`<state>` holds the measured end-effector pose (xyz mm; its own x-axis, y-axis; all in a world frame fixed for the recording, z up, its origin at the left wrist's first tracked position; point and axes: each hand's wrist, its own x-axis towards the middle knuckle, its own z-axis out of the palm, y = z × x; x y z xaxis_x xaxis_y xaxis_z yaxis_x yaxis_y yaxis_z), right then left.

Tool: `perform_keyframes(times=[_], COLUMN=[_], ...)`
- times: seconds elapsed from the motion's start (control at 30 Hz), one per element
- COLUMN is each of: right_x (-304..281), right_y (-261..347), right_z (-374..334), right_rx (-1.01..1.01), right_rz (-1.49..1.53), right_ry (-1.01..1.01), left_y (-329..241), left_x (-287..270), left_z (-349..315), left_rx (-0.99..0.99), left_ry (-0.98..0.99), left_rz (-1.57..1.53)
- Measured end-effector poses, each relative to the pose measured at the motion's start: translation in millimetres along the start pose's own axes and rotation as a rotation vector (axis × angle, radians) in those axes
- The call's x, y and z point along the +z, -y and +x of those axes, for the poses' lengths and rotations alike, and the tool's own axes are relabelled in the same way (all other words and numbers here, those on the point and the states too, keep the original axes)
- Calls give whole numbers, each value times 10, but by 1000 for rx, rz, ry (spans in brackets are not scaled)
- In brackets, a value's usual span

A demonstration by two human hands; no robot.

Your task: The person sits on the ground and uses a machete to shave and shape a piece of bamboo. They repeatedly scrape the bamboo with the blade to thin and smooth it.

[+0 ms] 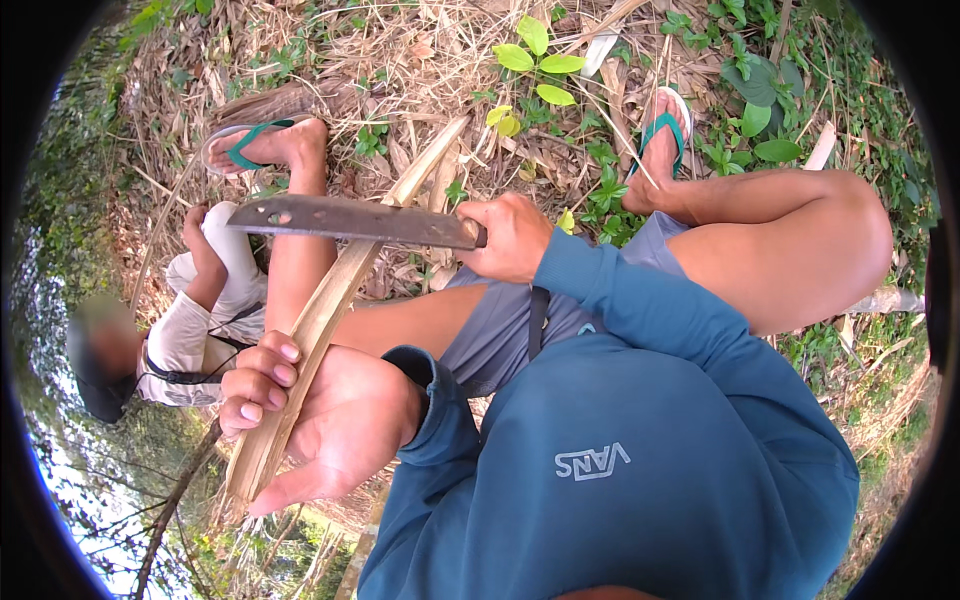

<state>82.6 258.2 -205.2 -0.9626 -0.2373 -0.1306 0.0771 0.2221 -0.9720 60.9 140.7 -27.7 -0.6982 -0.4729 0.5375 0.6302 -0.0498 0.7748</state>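
Note:
My left hand (345, 415) is palm up, its fingers curled round the lower end of a long, pale split strip of wood (332, 298). The strip slants up and away to the right, with rough, fibrous faces. In my right hand (508, 238) is the handle of a machete (350, 220), its fingers closed round it. The dark, worn blade points left, has a few holes near its tip, and lies across the upper half of the strip. Most of the machete's handle is hidden in my fist.
Dry leaves and straw (400, 60) cover the ground, with green seedlings (540, 62) among them. My bent legs spread either side, feet in green-strapped flip-flops (662, 135). Another person (185, 340) in light clothes and a dark cap sits close at the left. A thin branch (175, 500) rises at the lower left.

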Motion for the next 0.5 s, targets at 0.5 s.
perform_keyframes(times=[0.5], right_x=[40], right_y=[-18], right_z=[-46], right_rx=[-38], right_rz=[-110], right_ry=[-20], left_y=[-12], left_x=[-237], left_z=[19], left_rx=[6], left_ry=[-24], left_rz=[-20])
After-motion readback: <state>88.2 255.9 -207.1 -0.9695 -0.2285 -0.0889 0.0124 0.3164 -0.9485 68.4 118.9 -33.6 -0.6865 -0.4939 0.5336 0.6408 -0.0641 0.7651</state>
